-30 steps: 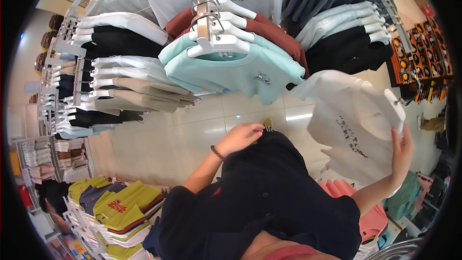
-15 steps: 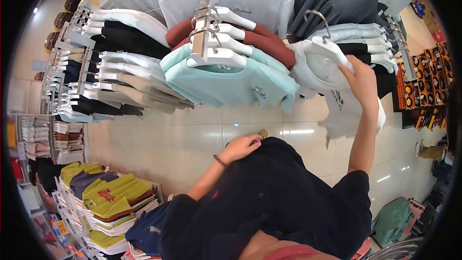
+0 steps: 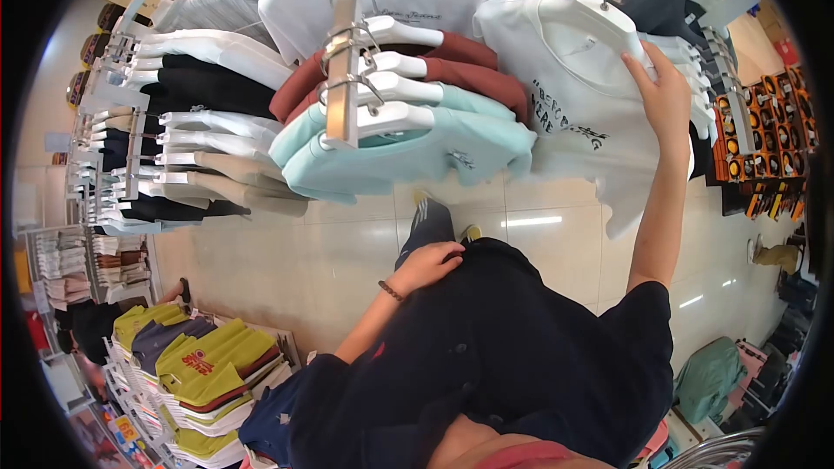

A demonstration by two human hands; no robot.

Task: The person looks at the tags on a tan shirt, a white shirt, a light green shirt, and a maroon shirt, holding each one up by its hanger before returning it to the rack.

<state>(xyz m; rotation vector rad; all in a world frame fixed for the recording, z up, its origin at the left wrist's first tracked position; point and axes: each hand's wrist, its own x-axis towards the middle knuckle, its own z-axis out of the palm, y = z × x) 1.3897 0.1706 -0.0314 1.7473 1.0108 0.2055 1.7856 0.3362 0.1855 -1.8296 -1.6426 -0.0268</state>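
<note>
My right hand (image 3: 665, 91) grips the right end of a white hanger (image 3: 599, 22). From it hangs a white T-shirt (image 3: 565, 95) with dark lettering on the chest, held up to the right of the central rack. My left hand (image 3: 427, 267), with a dark bead bracelet at the wrist, rests against the front of my dark shirt, its fingers curled together; whether anything is in them is hidden. Ahead of me, mint green shirts (image 3: 373, 165) and reddish-brown shirts (image 3: 469, 69) hang on a metal rack arm (image 3: 344, 78).
Racks of beige shirts (image 3: 234, 189) and black shirts stand at the left. Stacked yellow-green shirts (image 3: 204, 365) lie at the lower left. An orange display (image 3: 764, 139) is at the right, and a green bag (image 3: 708, 378) at the lower right. Another person's leg shows at the far right.
My right hand has raised the hanger with the white T-shirt, whose lettering now faces me more fully. The central rack appears farther left, and one of my legs now shows beneath it.
</note>
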